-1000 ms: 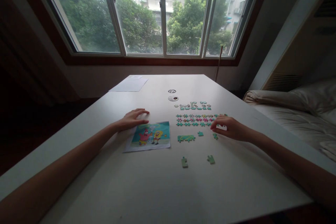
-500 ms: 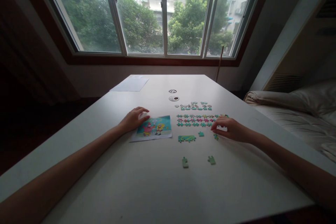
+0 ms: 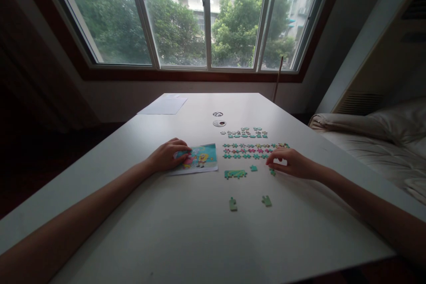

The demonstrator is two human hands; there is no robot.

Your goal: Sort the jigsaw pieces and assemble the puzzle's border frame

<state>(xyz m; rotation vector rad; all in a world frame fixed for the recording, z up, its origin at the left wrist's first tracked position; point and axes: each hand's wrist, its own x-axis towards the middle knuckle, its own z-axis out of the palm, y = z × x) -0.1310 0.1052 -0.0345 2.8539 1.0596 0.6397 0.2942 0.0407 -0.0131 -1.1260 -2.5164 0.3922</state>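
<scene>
My left hand (image 3: 169, 154) lies over the left part of a printed picture sheet (image 3: 208, 156) with cartoon figures, its fingers stretched across the paper and covering some of the print. At the right end of the rows of small jigsaw pieces (image 3: 246, 156), my right hand (image 3: 291, 163) is bent, thumb and forefinger tips drawn together. Whatever may be between those tips is too small to make out. Just under them lies a green jigsaw piece (image 3: 272, 171). A joined green strip of puzzle (image 3: 235, 174) lies between the hands, with a single teal piece (image 3: 254, 168) beside it.
Two loose green pieces, one left (image 3: 233, 204) and one right (image 3: 266, 200), lie nearer me. Farther back are more puzzle rows (image 3: 248, 135), two round table fittings (image 3: 219, 123) and white paper (image 3: 162, 106). A sofa (image 3: 362, 142) stands right of the white table (image 3: 199, 239).
My left hand has flattened and its fingers have slid right over the picture sheet. My right hand has hardly moved beside the puzzle pieces. The view has shifted slightly.
</scene>
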